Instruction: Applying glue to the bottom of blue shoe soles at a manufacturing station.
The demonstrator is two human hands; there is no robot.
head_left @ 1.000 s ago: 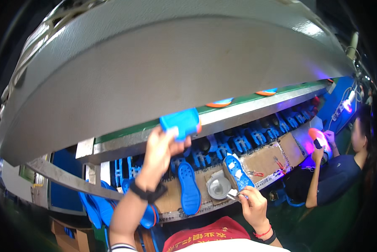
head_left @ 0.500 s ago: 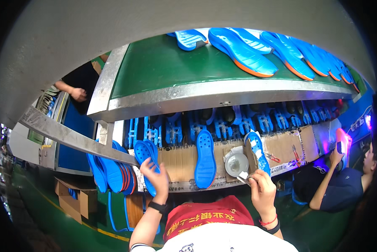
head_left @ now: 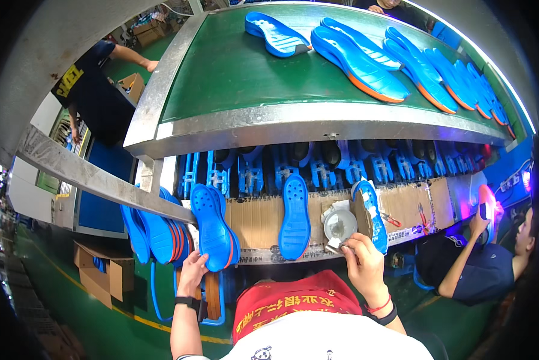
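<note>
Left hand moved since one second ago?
Yes: relative to the conveyor's metal edge, the left hand has moved down and left, to a blue sole.

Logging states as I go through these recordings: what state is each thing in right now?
Touched sole, holed face up
Middle sole, holed face up, no white patches visible
Right sole, patched with white
Grey bowl, upright, open-topped
Cardboard box, open
Green belt, bearing soles
Left grip, on the touched sole's lower end, closure unclear
Right grip, fingers curled by the bowl, anything held unclear
</note>
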